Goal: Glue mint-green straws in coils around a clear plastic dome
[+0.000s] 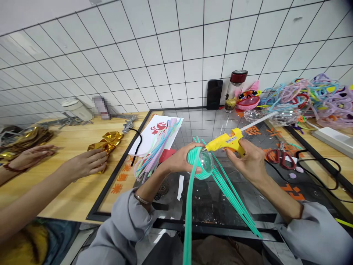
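Note:
My left hand (179, 159) is wrapped round a clear plastic ball (206, 162), which has green pipe cleaners (194, 157) coiled over its left side. A long loose end of the green strand hangs from the ball toward my lap. In my right hand (249, 160) is a yellow glue gun (227, 141), gripped by its handle. Its nozzle touches, or nearly touches, the coil's upper edge. From the back of the gun sticks out a white glue stick (257, 120). More straight green pipe cleaners (234, 200) lie on the dark glass behind the ball.
Left, another person's hands (85, 163) handle gold foil (109, 143). Pastel pipe cleaners (158, 145) lie over white paper (145, 134). Behind stand a phone (214, 94) and a glass bottle (234, 90). Right are red-handled scissors (281, 158), black cord (335, 171), a power strip (335, 141) and a pipe-cleaner heap (309, 97).

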The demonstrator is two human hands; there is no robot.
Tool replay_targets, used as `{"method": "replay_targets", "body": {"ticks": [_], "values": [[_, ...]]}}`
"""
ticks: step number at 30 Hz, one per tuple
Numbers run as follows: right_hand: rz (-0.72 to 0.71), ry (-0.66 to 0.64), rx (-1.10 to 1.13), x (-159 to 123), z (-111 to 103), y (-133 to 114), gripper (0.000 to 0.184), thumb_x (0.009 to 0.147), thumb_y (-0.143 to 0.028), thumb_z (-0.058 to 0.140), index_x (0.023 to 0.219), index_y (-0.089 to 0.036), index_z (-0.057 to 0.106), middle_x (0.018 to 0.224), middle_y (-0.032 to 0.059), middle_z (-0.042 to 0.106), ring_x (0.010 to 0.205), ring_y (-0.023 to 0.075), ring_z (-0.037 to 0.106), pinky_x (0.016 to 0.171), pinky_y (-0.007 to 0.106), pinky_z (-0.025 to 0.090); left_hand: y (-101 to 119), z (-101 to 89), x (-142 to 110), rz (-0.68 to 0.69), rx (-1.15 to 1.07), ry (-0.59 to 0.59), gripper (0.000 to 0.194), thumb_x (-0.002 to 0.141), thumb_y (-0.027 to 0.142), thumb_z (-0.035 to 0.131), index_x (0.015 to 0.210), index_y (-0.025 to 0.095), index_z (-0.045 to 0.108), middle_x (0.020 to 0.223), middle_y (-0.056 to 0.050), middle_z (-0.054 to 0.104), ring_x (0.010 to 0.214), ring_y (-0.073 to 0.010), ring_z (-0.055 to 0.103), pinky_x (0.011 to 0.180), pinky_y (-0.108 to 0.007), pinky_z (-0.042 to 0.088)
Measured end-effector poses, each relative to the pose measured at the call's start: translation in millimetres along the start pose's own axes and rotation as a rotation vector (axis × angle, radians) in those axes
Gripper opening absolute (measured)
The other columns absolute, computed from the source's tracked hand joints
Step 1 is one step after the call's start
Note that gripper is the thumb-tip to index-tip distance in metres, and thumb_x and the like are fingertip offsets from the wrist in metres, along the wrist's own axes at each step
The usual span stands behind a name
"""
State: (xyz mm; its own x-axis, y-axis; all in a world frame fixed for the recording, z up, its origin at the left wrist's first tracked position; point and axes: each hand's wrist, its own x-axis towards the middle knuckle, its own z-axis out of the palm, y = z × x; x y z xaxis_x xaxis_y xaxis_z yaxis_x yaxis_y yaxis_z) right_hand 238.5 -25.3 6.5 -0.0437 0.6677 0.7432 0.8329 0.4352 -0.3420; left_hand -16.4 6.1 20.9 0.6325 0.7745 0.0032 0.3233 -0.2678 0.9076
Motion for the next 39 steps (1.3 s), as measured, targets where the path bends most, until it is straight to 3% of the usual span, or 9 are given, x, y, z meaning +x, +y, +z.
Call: {"method": "replay_targets", "body": {"ticks": [17,39], "values": [[-0.051,-0.02,0.019,4,-6,-2,0.028,0.083,-0.034,0.057,0.067,-0.025,0.036,0.057,-0.0043,0.042,0.049,0.0121,0.036,0.05,0.028,0.029,0,-0.1,0,0.026,0.024,-0.003,0.086,0.053,0.043,0.084,0.129,0.018,0.052,0.131,-0.012,0.056,0.12,-0.0343,0.055,0.107,-0.052,0.042],[-0.088,-0.012,0.019,1,-10,-3,0.022,0.088,-0.03,0.054,0.073,-0.025,0.04,0.062,-0.0009,0.049,0.054,0.0153,0.045,0.053,0.029,0.032,2,0.6,0,0.01,0.018,0.009,0.084,0.053,0.042,0.084,0.128,0.019,0.054,0.132,-0.012,0.058,0.118,-0.0325,0.056,0.101,-0.044,0.046]]}}
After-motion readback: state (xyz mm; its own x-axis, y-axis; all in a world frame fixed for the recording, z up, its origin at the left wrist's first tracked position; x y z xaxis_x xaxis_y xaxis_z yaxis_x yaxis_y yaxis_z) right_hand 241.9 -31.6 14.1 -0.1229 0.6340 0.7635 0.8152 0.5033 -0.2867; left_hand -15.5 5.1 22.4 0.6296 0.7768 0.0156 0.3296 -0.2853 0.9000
